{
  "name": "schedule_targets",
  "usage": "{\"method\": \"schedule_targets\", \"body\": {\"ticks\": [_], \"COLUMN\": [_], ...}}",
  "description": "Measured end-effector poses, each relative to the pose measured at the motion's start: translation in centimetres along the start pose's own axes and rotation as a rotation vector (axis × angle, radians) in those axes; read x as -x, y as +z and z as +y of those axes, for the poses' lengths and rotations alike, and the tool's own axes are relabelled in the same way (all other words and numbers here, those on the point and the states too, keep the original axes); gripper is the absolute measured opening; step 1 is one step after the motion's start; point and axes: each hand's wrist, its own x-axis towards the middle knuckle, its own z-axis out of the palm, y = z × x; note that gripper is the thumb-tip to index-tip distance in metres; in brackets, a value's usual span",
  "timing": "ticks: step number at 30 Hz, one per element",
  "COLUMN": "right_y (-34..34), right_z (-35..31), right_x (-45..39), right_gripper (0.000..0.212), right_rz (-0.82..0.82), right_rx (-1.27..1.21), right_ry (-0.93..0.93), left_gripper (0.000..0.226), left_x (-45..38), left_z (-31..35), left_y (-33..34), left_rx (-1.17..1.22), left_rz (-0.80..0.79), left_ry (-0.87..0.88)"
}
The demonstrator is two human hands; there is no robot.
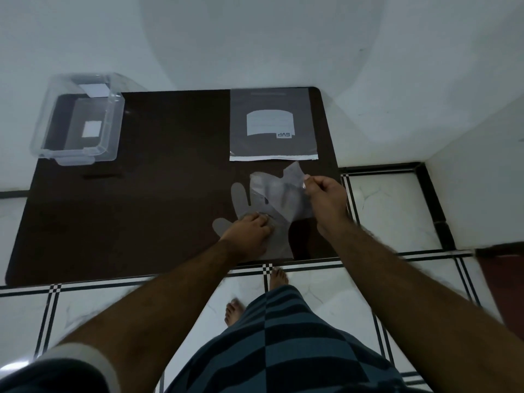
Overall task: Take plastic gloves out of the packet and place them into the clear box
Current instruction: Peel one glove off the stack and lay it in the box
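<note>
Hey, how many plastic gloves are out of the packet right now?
2: a flat glove on the table under the left hand, a lifted glove pinched by the right hand. More may be stuck together.

Translucent gloves (280, 191) just beside flat packet (272, 123), clear box (75, 158) far left

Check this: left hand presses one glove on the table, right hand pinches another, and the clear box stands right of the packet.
Not quite. In the head view the clear box stands left of the packet; the rest holds.

Left hand (249, 226) pressing gloves (279, 191), right hand (326, 197) pinching
</note>
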Motion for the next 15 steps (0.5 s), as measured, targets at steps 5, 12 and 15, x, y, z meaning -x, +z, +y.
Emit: {"method": "schedule_targets", "body": {"ticks": [5,12,15], "right_y": [-0.6,-2.5,-3.4], "right_z": [-2.4,-11.0,-16.4], "right_x": [-0.8,-2.7,-3.4], "right_gripper": [0.017,0.019,0.01], "right_rz": [-0.029,-0.208,-0.34], "right_rx": [0.058,0.14,0.152], "right_ry": [-0.088,-0.288,-0.407], "left_gripper": [0.069,0.043,0.047], "left_x": [0.1,0.1,-0.6], "left_z": [0.8,-0.9,-2.6], "left_y": [-1.5,-10.9,-18.3], "left_rx": [0.019,0.593,0.862], "left_rz": [0.013,0.624,0.822], "left_ry": [-0.028,-0.296,-0.261]}}
